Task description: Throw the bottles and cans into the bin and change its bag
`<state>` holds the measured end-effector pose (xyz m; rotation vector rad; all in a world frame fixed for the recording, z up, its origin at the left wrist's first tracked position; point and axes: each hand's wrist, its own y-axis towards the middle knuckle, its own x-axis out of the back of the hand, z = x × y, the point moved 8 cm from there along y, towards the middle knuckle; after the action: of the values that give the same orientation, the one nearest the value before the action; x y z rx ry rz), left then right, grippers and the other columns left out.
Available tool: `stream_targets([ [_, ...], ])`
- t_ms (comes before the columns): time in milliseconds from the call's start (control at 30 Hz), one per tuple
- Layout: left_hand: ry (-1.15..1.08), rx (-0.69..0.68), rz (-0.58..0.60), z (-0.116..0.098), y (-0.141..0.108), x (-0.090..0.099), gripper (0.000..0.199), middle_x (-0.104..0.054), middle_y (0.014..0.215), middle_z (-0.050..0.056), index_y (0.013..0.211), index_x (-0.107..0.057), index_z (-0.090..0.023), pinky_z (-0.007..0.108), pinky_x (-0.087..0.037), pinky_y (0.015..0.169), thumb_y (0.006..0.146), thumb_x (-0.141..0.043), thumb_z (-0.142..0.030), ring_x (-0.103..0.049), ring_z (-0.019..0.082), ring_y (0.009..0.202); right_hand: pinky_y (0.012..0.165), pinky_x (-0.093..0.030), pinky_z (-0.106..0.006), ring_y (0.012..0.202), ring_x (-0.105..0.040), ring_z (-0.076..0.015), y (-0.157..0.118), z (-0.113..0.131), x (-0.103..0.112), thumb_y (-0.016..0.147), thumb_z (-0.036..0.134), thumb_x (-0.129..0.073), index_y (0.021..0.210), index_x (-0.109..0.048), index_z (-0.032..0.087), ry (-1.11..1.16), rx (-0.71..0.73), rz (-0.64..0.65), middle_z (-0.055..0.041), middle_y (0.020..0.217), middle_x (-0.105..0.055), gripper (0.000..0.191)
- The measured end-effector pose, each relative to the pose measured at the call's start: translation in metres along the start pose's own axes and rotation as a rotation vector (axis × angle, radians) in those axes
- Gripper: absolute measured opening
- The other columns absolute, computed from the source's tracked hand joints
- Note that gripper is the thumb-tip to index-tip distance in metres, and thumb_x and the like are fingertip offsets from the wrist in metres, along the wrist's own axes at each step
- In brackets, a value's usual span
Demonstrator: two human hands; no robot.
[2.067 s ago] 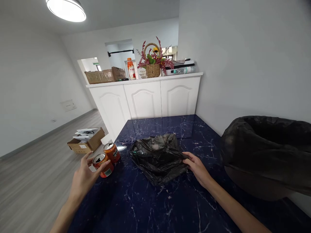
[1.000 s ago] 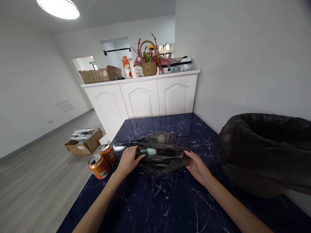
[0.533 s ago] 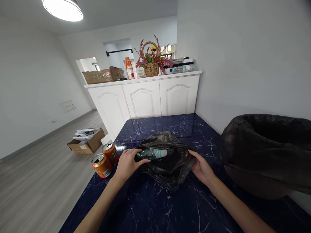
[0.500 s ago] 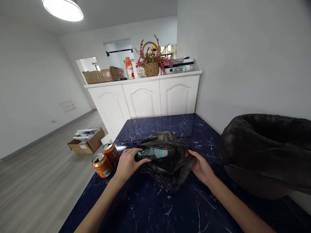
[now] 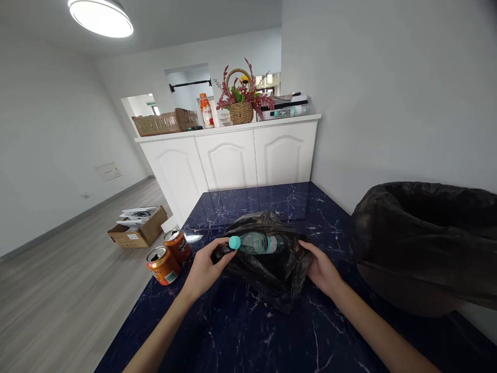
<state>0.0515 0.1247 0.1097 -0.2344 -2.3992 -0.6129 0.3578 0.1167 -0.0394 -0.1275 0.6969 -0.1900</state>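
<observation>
A black plastic bag (image 5: 267, 280) lies on the dark blue marbled table, its mouth facing me. Inside the opening is a clear plastic bottle (image 5: 254, 243) with a turquoise cap and label band, cap end to the left. My left hand (image 5: 205, 267) has thumb and fingers closed around the bottle at its cap. On the right, my right hand (image 5: 322, 267) pinches the edge of the bag and keeps it spread. Two orange cans, one nearer (image 5: 163, 265) and one behind it (image 5: 177, 245), stand left of my left hand.
A bin lined with a black bag (image 5: 404, 254) stands at the right. The table's (image 5: 248, 199) far edge meets a white cabinet (image 5: 229, 160) topped with a flower basket, bottles and boxes. A cardboard box (image 5: 143, 233) sits on the floor at left.
The bottle's turquoise cap now shows fully between my left fingers, and the bottle has turned and shifted slightly right in the bag. My right hand has hardly moved.
</observation>
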Motion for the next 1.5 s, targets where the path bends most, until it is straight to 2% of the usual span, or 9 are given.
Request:
stream_targets([
  [333, 0.074, 0.078, -0.038, 0.007, -0.006, -0.022, 0.044, -0.08, 0.108, 0.004, 0.13, -0.066, -0.026, 0.036, -0.057, 0.09, 0.096, -0.067, -0.054, -0.075, 0.026, 0.102, 0.08, -0.059, -0.041, 0.093, -0.077, -0.0304, -0.001, -0.001, -0.001, 0.073, 0.044, -0.092, 0.081, -0.081, 0.027, -0.016, 0.001, 0.0, -0.0023, 0.092, -0.083, 0.021],
  [633, 0.074, 0.114, -0.162, -0.013, -0.002, -0.012, 0.039, -0.079, 0.1, 0.005, 0.114, -0.072, -0.024, 0.035, -0.054, 0.084, 0.099, -0.06, -0.058, -0.074, 0.025, 0.094, 0.079, -0.059, -0.04, 0.094, -0.076, -0.0311, -0.001, -0.001, 0.0, 0.075, 0.043, -0.091, 0.083, -0.081, 0.027, -0.025, -0.009, 0.011, -0.0032, 0.093, -0.083, 0.02],
  [833, 0.072, 0.128, -0.129, -0.012, 0.001, -0.014, 0.036, -0.077, 0.103, 0.004, 0.116, -0.067, -0.024, 0.035, -0.053, 0.085, 0.089, -0.07, -0.048, -0.071, 0.025, 0.097, 0.08, -0.059, -0.042, 0.096, -0.076, -0.033, 0.0, 0.0, 0.0, 0.073, 0.043, -0.092, 0.082, -0.08, 0.027, -0.035, 0.011, 0.02, -0.0041, 0.092, -0.083, 0.022],
  [933, -0.018, 0.236, -0.078, 0.0, 0.002, -0.023, 0.045, -0.076, 0.102, 0.004, 0.113, -0.067, -0.023, 0.034, -0.053, 0.082, 0.085, -0.074, -0.057, -0.071, 0.025, 0.096, 0.081, -0.059, -0.042, 0.094, -0.077, -0.032, 0.0, 0.0, -0.001, 0.072, 0.042, -0.093, 0.081, -0.08, 0.027, -0.031, 0.015, 0.022, -0.0036, 0.092, -0.083, 0.022],
  [1067, -0.09, 0.326, -0.068, 0.009, 0.002, -0.03, 0.056, -0.074, 0.089, 0.004, 0.107, -0.07, -0.02, 0.033, -0.053, 0.073, 0.093, -0.058, -0.073, -0.07, 0.024, 0.085, 0.081, -0.059, -0.04, 0.089, -0.076, -0.0284, 0.0, -0.001, -0.002, 0.071, 0.042, -0.094, 0.081, -0.081, 0.027, -0.011, 0.007, 0.019, -0.0017, 0.09, -0.083, 0.022],
  [1167, -0.079, 0.308, -0.116, 0.007, 0.005, -0.025, 0.054, -0.073, 0.087, 0.004, 0.108, -0.071, -0.02, 0.033, -0.052, 0.074, 0.093, -0.059, -0.071, -0.069, 0.024, 0.084, 0.079, -0.059, -0.038, 0.084, -0.075, -0.0254, 0.0, -0.002, -0.002, 0.07, 0.041, -0.095, 0.079, -0.081, 0.027, 0.006, -0.004, 0.014, 0.0003, 0.088, -0.082, 0.021],
  [1300, -0.107, 0.263, -0.164, 0.003, 0.009, -0.012, 0.052, -0.078, 0.1, 0.006, 0.11, -0.071, -0.021, 0.036, -0.055, 0.087, 0.091, -0.063, -0.068, -0.073, 0.026, 0.096, 0.076, -0.058, -0.036, 0.08, -0.074, -0.0232, 0.001, -0.003, 0.0, 0.069, 0.04, -0.096, 0.077, -0.081, 0.027, 0.016, -0.018, 0.003, 0.0017, 0.084, -0.081, 0.021],
  [1400, -0.138, 0.238, -0.23, -0.004, 0.009, 0.007, 0.055, -0.079, 0.111, 0.008, 0.114, -0.07, -0.02, 0.037, -0.055, 0.096, 0.092, -0.063, -0.07, -0.074, 0.027, 0.106, 0.076, -0.057, -0.036, 0.08, -0.074, -0.023, 0.002, -0.004, 0.001, 0.071, 0.039, -0.095, 0.077, -0.081, 0.026, 0.018, -0.025, 0.001, 0.0011, 0.084, -0.081, 0.02],
  [1500, -0.216, 0.193, -0.358, -0.022, 0.002, 0.035, 0.058, -0.079, 0.113, 0.009, 0.116, -0.072, -0.017, 0.036, -0.054, 0.1, 0.091, -0.066, -0.07, -0.072, 0.028, 0.112, 0.076, -0.057, -0.035, 0.082, -0.073, -0.0235, 0.002, -0.004, 0.001, 0.072, 0.039, -0.095, 0.08, -0.082, 0.026, 0.025, -0.033, 0.004, 0.0005, 0.087, -0.081, 0.02],
])
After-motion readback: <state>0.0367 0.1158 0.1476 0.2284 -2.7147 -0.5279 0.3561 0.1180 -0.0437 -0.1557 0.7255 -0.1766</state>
